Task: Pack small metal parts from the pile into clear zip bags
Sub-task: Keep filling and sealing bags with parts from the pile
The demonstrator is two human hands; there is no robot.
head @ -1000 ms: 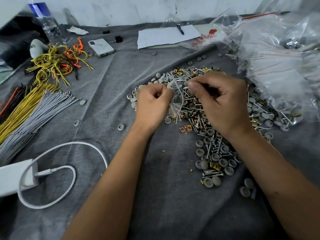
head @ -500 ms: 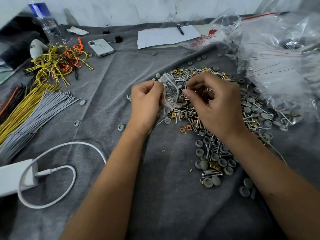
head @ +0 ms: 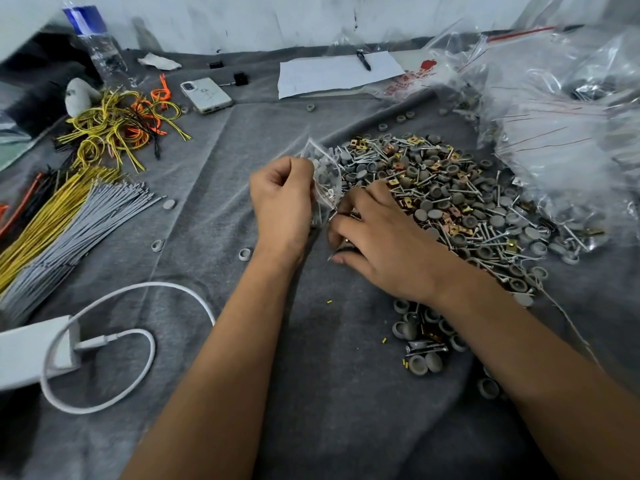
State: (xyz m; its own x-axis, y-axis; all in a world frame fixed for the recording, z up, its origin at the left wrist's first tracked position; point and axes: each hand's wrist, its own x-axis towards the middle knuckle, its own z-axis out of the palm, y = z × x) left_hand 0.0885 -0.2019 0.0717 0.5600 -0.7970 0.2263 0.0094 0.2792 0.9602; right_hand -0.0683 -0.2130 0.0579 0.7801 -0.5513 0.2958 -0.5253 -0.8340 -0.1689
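Closest to me, a white charger block sits at the left edge of the grey cloth, its white cable looping out over the fabric. Both bare forearms reach across the cloth from the near side.

A few loose grey caps and a screw lie just under the right forearm. Beyond them, the right hand is palm down at the near-left edge of the pile, fingers curled and pressed together on some small pieces; what exactly it pinches I cannot tell, since the hand covers them. Just beside it, the left hand is closed in a fist around the side of a small clear zip bag, which stands up between the two hands with its mouth upward and grey caps and screws showing through the plastic.

The pile itself spreads to the right: grey round caps, silver screws and brass-coloured square clips mixed together, with stray caps scattered on the cloth around it. The right forearm lies over the pile's near end.

To the left lie bundles of grey and yellow wires, then a tangle of yellow and orange wires. Heaped clear bags with red seal strips crowd the right side. Farther back are a phone, a sheet of paper with a pen on it, and a plastic bottle by the wall.
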